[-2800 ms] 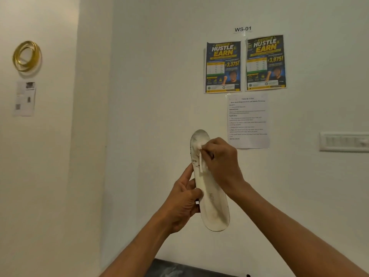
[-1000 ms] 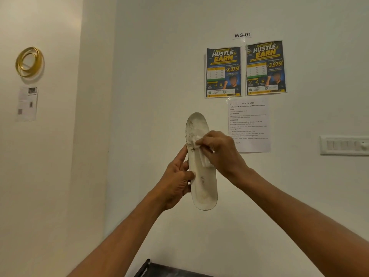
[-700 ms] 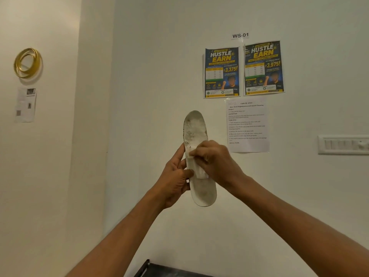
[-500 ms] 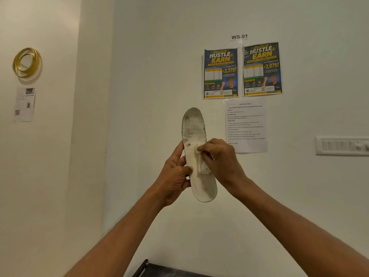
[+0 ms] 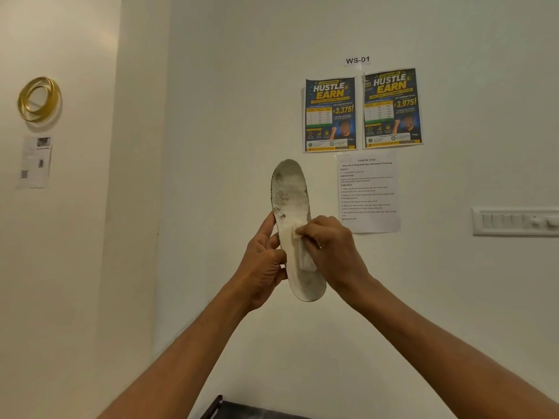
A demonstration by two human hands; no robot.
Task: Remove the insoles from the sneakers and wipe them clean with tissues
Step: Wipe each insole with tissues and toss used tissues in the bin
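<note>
A white insole [image 5: 291, 192] with grey dirt marks near its toe is held upright in front of the wall, toe end up. My left hand [image 5: 263, 267] grips its left edge at mid-length, thumb on the front. My right hand [image 5: 331, 252] pinches a folded white tissue [image 5: 304, 255] and presses it against the insole's middle. The tissue covers part of the arch area. No sneakers are in view.
The white wall carries two blue posters [image 5: 361, 111], a printed task sheet [image 5: 367, 192] and a switch panel [image 5: 515, 221] at right. A gold ring [image 5: 38, 98] and a small paper [image 5: 35, 161] hang at left. A dark edge of furniture [image 5: 239, 409] shows at the bottom.
My right hand with the tissue has slid down the insole from the toe area to the middle. The insole has been raised slightly and the toe is now uncovered.
</note>
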